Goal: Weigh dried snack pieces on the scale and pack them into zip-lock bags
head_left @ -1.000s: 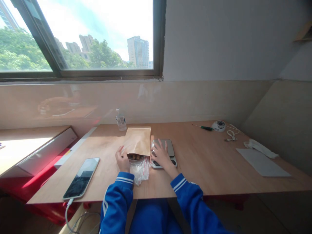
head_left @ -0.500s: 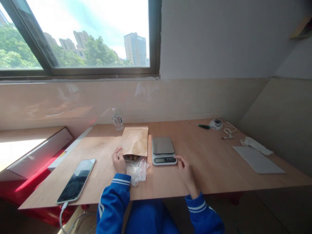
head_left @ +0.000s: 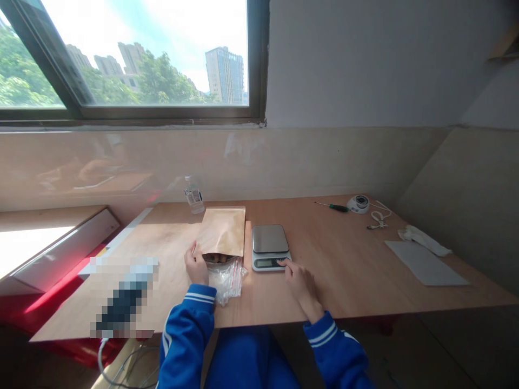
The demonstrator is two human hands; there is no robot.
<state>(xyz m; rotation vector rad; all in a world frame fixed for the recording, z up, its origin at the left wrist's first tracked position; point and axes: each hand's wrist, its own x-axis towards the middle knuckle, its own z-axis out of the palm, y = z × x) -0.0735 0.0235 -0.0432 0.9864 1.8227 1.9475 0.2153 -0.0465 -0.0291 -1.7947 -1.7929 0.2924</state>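
Bottle point(head_left: 193, 195), seemingly clear, behind envelope point(head_left: 222, 231).

Bare table point(head_left: 348, 259) right of scale point(head_left: 270, 247)

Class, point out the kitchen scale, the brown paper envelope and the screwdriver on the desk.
kitchen scale point(head_left: 269, 238), head view, on its steel platform.
brown paper envelope point(head_left: 223, 230), head view, on its flat middle.
screwdriver point(head_left: 335, 207), head view, on its green handle.
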